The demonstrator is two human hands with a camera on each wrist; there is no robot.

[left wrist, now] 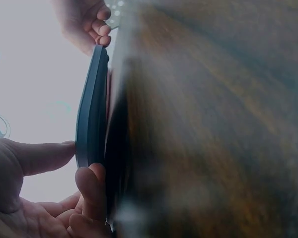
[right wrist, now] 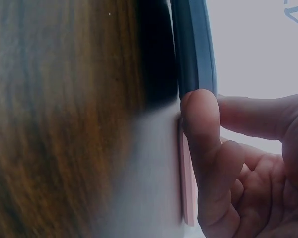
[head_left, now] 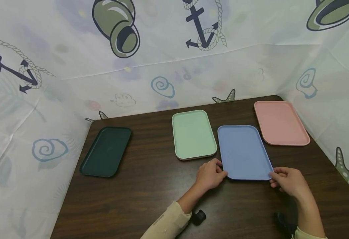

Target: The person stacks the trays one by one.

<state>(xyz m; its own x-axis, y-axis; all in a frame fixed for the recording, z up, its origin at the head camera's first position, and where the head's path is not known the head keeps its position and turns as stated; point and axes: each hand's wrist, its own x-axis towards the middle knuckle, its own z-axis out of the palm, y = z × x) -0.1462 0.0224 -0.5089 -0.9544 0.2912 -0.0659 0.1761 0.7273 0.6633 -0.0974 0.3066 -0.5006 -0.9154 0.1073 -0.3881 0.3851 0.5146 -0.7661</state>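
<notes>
With left hand (head_left: 210,175) and right hand (head_left: 290,180), pinching the blue tray (head_left: 244,152) by its near corners. Holding it between light green tray (head_left: 194,134) and pink tray (head_left: 282,123).

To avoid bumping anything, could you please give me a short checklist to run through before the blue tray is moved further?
1. Left fingers pinching the blue tray at its near left corner: ok.
2. Right fingers pinching its near right corner: ok.
3. Nothing lying on the blue tray: ok.
4. Gap to the light green tray: ok, though narrow in the head view.
5. Gap to the pink tray: cannot tell; their edges nearly meet there.
6. Far edge off the table: cannot tell.
</notes>
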